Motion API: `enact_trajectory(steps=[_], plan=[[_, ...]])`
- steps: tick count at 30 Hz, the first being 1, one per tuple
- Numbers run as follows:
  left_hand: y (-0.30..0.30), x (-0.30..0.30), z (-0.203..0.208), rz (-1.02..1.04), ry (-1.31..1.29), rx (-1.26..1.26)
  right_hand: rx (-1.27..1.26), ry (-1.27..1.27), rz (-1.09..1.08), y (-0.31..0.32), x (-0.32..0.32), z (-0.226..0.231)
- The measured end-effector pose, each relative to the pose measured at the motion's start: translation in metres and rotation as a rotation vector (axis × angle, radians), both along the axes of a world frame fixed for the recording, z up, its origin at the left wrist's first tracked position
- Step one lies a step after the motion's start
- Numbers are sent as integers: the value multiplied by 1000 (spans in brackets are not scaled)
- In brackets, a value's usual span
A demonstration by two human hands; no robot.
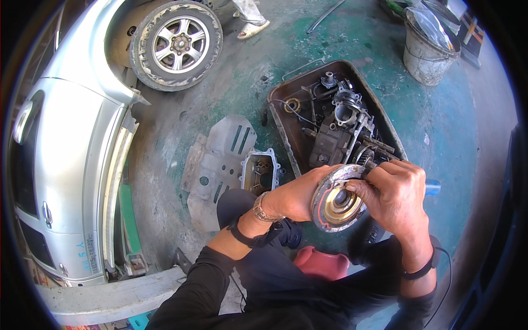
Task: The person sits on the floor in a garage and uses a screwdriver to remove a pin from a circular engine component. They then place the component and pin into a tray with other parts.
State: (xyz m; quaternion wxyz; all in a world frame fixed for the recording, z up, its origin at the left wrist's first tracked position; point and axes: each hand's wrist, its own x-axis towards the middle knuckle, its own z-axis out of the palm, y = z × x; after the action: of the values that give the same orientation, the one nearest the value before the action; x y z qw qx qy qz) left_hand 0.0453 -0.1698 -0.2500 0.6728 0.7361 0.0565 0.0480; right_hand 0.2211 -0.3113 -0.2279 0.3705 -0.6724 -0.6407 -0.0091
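Observation:
My left hand (300, 192) is closed around the rim of a round metal housing (324, 219), held up over my lap. Its face is turned toward me, with gold-coloured rings about a dark centre hole and a reddish line along the edge. My right hand (397, 192) is closed at the housing's right side, its thumb by the inner ring. Out past that fist sticks the blue handle of a screwdriver (433, 187); a thin metal shaft reaches the housing's face. Most of the screwdriver is hidden by my fingers.
Ahead lies a metal tray (283, 124) of greasy gearbox parts (335, 140). A flat grey guard plate (212, 168) and an open cast cover (261, 170) are left of it. A silver car (82, 137), a wheel (179, 44), a bucket (426, 58) and a red stool (322, 263) surround me.

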Motion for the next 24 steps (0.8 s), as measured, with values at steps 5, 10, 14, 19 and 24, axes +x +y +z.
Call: enact_trajectory(steps=[5, 10, 14, 19, 24], plan=[[1, -2, -1, -3, 15, -26, 16, -14, 18, 1, 0, -2], [-1, -5, -2, 1, 52, -125, 25, -13, 32, 1, -1, -2], [-2, -4, -4, -15, 40, -115, 42, -30, 41, 3, -1, -3], [-2, -3, -4, -20, 56, -141, 13, -34, 53, 2, 0, -4], [-2, -4, -1, -13, 65, -192, 44, -45, 68, 5, -4, 2]])
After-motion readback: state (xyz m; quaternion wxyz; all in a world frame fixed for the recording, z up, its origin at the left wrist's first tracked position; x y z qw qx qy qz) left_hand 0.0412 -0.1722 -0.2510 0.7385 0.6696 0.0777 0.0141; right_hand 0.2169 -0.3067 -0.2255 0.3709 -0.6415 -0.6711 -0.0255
